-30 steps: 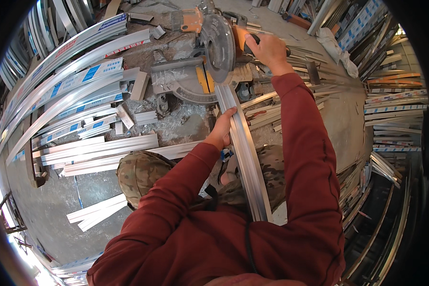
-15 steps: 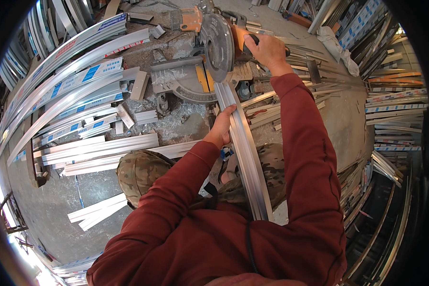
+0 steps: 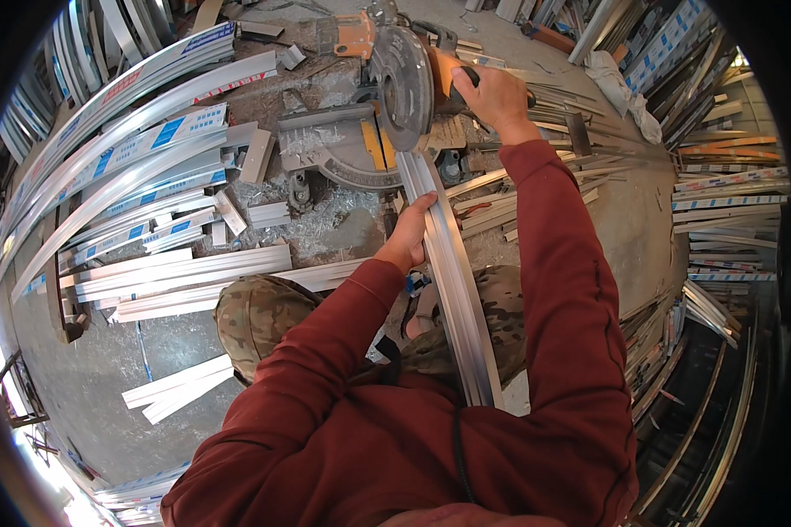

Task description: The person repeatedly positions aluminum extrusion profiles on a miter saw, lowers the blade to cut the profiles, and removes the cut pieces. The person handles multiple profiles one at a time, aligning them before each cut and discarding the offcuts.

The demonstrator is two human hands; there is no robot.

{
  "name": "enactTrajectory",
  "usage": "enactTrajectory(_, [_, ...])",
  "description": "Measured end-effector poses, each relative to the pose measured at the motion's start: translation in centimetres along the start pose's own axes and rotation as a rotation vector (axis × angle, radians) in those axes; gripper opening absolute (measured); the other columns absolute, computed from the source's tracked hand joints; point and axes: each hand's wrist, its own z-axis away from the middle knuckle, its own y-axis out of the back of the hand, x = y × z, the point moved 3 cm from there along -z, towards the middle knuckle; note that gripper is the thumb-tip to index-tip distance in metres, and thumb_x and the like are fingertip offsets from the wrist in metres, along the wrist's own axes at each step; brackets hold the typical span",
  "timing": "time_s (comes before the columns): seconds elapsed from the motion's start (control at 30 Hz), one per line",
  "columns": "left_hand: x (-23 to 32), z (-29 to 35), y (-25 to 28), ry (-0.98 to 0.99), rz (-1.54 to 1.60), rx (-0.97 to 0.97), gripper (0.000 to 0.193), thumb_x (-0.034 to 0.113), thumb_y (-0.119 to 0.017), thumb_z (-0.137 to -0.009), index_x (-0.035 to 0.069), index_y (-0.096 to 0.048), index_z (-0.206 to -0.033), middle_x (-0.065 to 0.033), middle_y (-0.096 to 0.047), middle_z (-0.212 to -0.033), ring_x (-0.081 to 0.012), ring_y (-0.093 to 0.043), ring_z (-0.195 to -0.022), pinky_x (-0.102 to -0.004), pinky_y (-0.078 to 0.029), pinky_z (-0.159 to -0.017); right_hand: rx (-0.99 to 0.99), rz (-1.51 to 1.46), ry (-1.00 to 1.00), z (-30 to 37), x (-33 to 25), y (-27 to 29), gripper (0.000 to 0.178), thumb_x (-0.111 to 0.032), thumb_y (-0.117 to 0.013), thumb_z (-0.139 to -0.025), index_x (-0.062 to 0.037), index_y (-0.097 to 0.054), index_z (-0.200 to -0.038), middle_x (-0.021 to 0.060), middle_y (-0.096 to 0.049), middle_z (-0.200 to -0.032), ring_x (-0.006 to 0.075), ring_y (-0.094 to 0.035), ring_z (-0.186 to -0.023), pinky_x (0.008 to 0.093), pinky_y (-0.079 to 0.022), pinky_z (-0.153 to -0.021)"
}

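Note:
My right hand [image 3: 499,98] is wrapped round the black handle of an orange and grey miter saw [image 3: 402,83]. The saw's round guard hangs over its base [image 3: 338,154], which has a yellow insert in the middle. A long silver aluminium profile [image 3: 459,290] runs from under the saw head back toward my body, passing between my legs. My left hand [image 3: 409,230] grips the profile a short way from the saw, thumb on top and the fingers hidden on its far side. The blade's edge is hidden by the guard.
Stacked long profiles [image 3: 141,123] with blue labels lie at the left, and short offcuts [image 3: 228,215] beside them. Two loose pieces [image 3: 177,388] rest on the floor. Thin strips [image 3: 501,198] lie right of the saw. A rack of profiles [image 3: 729,202] stands far right.

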Motion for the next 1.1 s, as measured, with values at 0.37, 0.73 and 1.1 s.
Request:
enactTrajectory(0.37, [0.03, -0.11, 0.11, -0.005, -0.004, -0.012, 0.042, 0.036, -0.043, -0.1, -0.002, -0.055, -0.113, -0.0167, -0.068, -0.091, -0.0295, -0.068, -0.078, -0.0431, -0.058, -0.074, -0.051, -0.003, -0.024, -0.4, -0.3, 0.55, 0.059, -0.059, -0.046, -0.092, -0.0079, -0.076, -0.094, 0.0191, -0.069, -0.075, 0.038, -0.067, -0.073, 0.0469, -0.053, -0.067])
enactTrajectory(0.73, [0.05, -0.31, 0.32, -0.007, 0.023, -0.001, 0.039, 0.036, -0.044, -0.1, 0.0, -0.055, -0.11, -0.0171, -0.068, -0.087, -0.0305, -0.069, -0.075, -0.0442, -0.059, -0.07, -0.031, 0.01, -0.003, -0.21, -0.24, 0.41, 0.05, -0.055, -0.048, -0.091, -0.0149, -0.077, -0.1, 0.0131, -0.07, -0.07, 0.0323, -0.068, -0.067, 0.0432, -0.054, -0.066])
enactTrajectory(1.1, [0.04, -0.17, -0.05, 0.004, -0.01, 0.0, 0.041, 0.038, -0.045, -0.1, 0.0, -0.056, -0.11, -0.0193, -0.068, -0.087, -0.0317, -0.068, -0.075, -0.044, -0.058, -0.071, -0.024, 0.007, -0.013, -0.21, -0.15, 0.32, 0.049, -0.054, -0.049, -0.091, -0.015, -0.077, -0.1, 0.0131, -0.07, -0.069, 0.0323, -0.068, -0.067, 0.0432, -0.054, -0.066])
